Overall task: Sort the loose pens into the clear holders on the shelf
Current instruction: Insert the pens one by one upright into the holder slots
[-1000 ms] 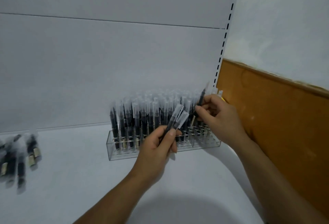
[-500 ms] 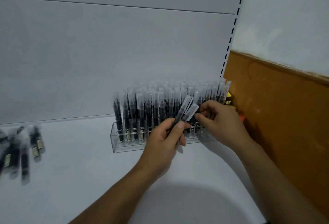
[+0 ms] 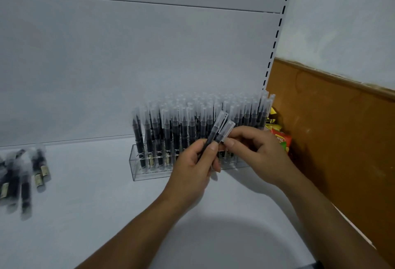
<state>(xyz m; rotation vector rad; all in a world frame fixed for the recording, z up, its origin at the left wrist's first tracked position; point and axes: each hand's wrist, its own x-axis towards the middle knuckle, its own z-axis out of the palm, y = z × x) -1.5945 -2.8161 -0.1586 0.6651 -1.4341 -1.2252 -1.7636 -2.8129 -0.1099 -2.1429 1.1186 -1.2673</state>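
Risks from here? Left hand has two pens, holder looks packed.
1. The left hand grips two capped pens only by their lower ends while the right hand pinches one cap; the other may slip out.
2. The clear holder looks densely filled with standing pens; pushing another in could tip neighbours.

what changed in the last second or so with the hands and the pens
The right hand let go of the pen it held at the right end of the clear holder and moved left to the left hand. It now pinches the right pen of the two pens gripped there. The left hand kept its grip. The holder and the loose pens at the left of the shelf stayed put.
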